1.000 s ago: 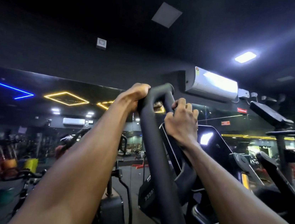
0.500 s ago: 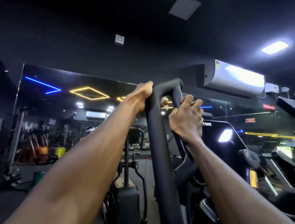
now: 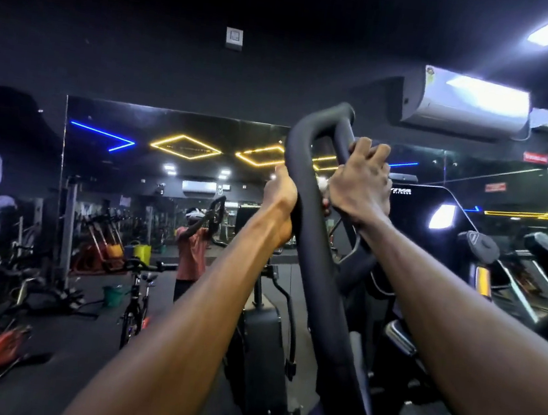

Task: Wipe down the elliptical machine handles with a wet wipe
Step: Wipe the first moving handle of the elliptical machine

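Head view: dark gym, wall mirror (image 3: 170, 194) ahead. I see the left hand (image 3: 279, 196) grasping the looped handle (image 3: 306, 183); the right hand (image 3: 359, 186) clenches its inner bar. Wet wipe (image 3: 321, 182) barely visible between them. Risk: wipe slips, leaving sections unwiped.

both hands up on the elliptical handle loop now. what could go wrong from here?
1. The wipe shows only as a pale scrap by the right hand; it could slip out mid-stroke.
2. The left hand grips the handle lower down, so the patch under it may go unwiped.
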A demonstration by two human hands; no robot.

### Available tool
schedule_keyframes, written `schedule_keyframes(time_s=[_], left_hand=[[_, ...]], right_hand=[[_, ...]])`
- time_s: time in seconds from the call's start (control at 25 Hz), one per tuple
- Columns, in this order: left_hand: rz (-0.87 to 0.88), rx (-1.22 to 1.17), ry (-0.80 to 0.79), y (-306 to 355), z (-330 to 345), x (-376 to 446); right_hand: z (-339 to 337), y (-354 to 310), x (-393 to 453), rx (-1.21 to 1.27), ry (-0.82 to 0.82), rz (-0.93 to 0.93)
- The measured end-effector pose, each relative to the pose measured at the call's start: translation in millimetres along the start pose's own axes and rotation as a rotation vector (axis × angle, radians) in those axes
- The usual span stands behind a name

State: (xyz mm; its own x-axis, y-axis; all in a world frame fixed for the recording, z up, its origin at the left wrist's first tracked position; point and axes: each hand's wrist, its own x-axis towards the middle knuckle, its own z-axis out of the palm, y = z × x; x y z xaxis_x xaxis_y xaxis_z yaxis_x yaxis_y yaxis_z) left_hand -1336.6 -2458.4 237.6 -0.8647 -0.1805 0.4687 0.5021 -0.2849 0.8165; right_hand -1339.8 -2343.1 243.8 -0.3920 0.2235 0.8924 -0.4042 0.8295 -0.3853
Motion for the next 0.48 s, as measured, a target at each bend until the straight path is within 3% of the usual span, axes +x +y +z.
schedule_keyframes(time_s=[0.16,0.24,0.36,0.48], left_hand=[[-0.001,-0.097,0.015,11,4,-1],[0.012,-0.01,0.026,3,7,-10],[-0.008,0.046,-0.072,-18,-3,-39],[-0.079,0.02,-0.095,8,4,-45]], right_hand=[[-6,5,-11,0.057,-0.093,0.066],[-9,10,-16,0.064,-0.16,0.095],[-13,16,-21,0.08,-0.223,0.105],[-14,17,-25,0.088,-0.222,0.099]])
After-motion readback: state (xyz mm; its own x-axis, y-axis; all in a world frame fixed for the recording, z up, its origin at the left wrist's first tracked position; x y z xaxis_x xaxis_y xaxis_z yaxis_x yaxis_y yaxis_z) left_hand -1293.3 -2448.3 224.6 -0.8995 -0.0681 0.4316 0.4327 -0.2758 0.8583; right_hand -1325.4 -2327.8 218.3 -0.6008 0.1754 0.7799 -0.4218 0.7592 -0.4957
